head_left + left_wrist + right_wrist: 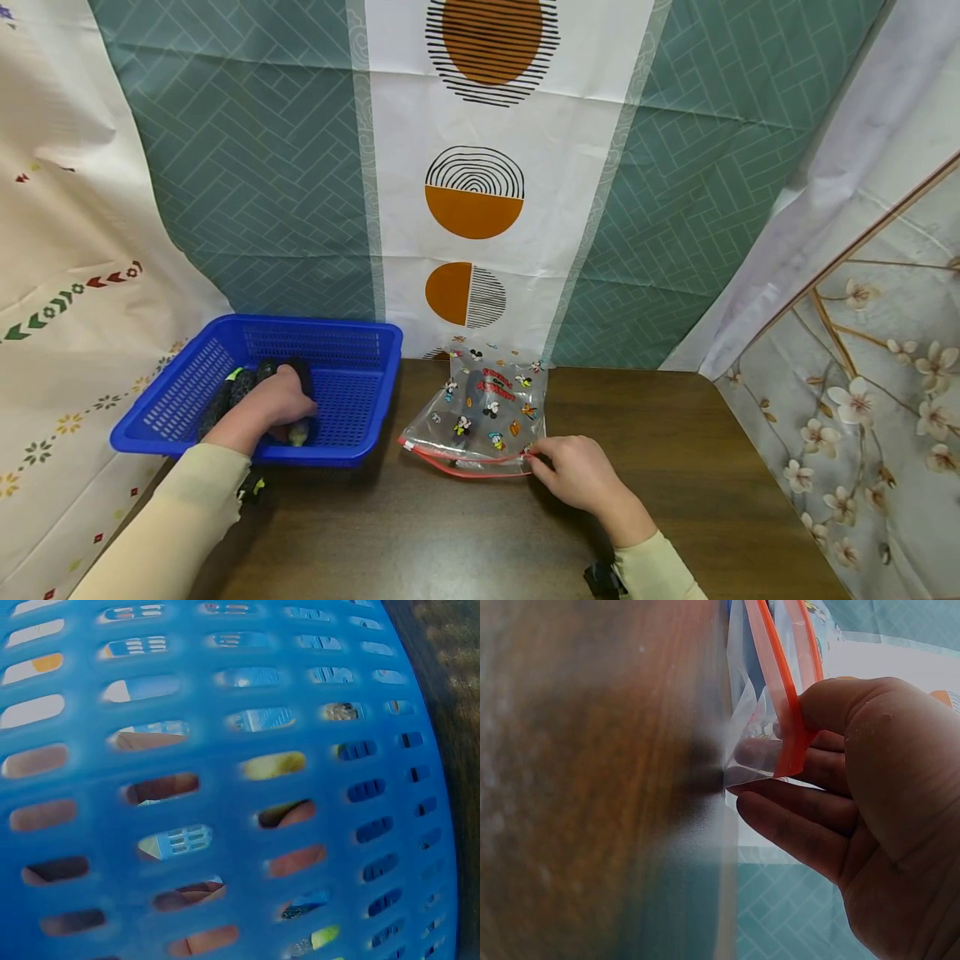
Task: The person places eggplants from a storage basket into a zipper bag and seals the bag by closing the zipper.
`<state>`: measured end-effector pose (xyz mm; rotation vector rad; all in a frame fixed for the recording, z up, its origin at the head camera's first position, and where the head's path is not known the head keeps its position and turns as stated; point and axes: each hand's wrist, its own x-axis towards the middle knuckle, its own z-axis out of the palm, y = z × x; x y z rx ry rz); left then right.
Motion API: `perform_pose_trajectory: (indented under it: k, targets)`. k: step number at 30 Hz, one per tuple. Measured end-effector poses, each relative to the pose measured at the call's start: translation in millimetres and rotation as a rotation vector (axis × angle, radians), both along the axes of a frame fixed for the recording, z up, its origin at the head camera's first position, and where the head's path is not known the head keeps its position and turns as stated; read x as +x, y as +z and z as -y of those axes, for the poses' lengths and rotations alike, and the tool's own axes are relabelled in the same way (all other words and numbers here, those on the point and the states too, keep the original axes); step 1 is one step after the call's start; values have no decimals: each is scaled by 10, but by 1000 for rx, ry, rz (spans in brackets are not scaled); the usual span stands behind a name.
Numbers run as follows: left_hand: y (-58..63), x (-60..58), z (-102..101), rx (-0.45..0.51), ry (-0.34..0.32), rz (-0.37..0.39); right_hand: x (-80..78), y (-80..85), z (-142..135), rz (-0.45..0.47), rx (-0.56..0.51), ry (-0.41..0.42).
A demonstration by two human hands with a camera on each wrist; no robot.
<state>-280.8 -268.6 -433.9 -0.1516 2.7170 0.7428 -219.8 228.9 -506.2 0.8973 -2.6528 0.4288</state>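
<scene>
In the head view my left hand [279, 402] reaches down into a blue plastic basket [356, 333], its fingers around a dark, bumpy cucumber [298, 432] whose pale end shows below the palm. More dark cucumbers [217, 407] lie beside it. From the left wrist, the basket's slotted wall [225, 795] hides most of this hand; only bits of fingers [296, 861] show through. My right hand [576, 472] pinches the right corner of a clear zip bag [491, 421] printed with cartoon figures. Up close, the thumb presses the red zip strip [789, 712]; the lower fingers are extended.
Beneath everything is a brown wooden table [675, 467]. A patterned green and white cloth [480, 125] hangs behind it, with a cream cloth [60, 333] on the left and a flowered one [885, 417] on the right. The bag lies to the right of the basket.
</scene>
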Motion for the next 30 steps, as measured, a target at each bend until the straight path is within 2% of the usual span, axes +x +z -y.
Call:
perform_pose_trajectory:
  k: [6,13,19,30]
  targets:
    - [-21,15,48,-19,-10,-45,-3,-4,0,1,0,2]
    - [16,31,52,46,5,-68,-8,-14,-3,2,1,3]
    - [57,61,20,67,-2,-105,-14,-21,-5,3,3,1]
    - [94,92,-30,-11,-18,-215,-11,-24,-7,-2,5,-2]
